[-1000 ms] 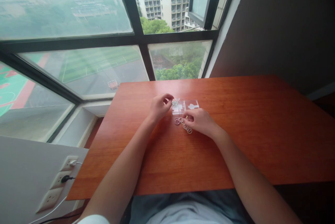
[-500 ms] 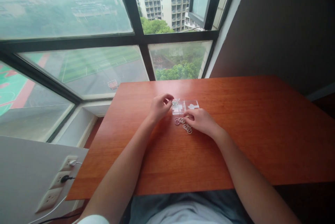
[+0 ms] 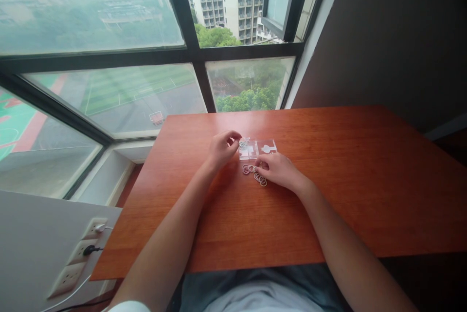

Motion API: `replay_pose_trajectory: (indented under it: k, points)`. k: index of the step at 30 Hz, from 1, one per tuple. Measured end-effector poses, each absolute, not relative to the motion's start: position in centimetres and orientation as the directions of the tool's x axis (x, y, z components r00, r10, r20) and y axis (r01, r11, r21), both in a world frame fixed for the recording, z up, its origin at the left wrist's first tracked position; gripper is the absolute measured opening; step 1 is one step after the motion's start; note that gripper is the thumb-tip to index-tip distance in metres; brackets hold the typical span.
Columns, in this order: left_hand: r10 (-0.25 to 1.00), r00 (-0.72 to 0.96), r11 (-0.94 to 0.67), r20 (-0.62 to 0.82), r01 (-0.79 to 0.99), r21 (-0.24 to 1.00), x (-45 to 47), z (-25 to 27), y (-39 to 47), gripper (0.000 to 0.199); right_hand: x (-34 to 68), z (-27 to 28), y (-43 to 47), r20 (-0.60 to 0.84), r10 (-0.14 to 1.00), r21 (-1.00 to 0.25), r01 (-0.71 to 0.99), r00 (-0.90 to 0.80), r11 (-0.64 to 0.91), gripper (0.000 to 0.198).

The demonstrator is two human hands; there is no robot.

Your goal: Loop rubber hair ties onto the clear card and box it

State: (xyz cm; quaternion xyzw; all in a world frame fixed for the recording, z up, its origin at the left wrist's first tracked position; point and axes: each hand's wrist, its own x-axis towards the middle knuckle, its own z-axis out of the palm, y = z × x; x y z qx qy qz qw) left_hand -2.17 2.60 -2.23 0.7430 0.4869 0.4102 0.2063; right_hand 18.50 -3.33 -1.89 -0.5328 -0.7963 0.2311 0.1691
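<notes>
In the head view, from left to right, we first meet the wall sockets (image 3: 66, 279) with plugs in two of them, then the near left side of the brown table (image 3: 175, 214). Our left hand (image 3: 223, 148) comes next, fingers curled, its thumb and forefinger at the left edge of a small clear box (image 3: 248, 155). We cannot tell whether it grips that edge or merely rests against it; we judge that it steadies the box. Inside, at the far left corner, sits a small cluster of pale rings (image 3: 243, 143).

Just in front of the box, on the table, lie pinkish rings (image 3: 246, 169), with a fanned row of white rings (image 3: 260, 179) nearer to us and a little to the right. To the right of the box's filled half is a clear panel (image 3: 268, 146) with a white shape on it, apparently the opened lid.

Our right hand (image 3: 274, 166) hangs over the right end of these rings, fingers bent and tips close together. Its fingertips hide what lies under them, so we cannot tell whether it pinches a ring.

We take the step in hand to be sorting or picking among the loose rings. The next move calls for a fine fingertip pinch, lifting one ring without dragging its neighbours, while the box stays still.
</notes>
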Motion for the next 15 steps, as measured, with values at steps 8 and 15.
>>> replay_pose_trajectory:
  k: [8,15]
  points:
    - [0.892,0.203,-0.444,0.404,0.563,0.697,-2.18,-2.25,2.55,0.015,18.84,-1.63,-2.75,0.252,0.95,-0.646,0.699,-0.186,0.308,0.008]
    - [0.863,0.33,-0.5,0.381,0.457,0.736,-1.48,-1.38,1.7,0.012,18.84,-1.53,-2.65,0.336,0.938,-0.665,0.685,-0.08,0.296,0.008]
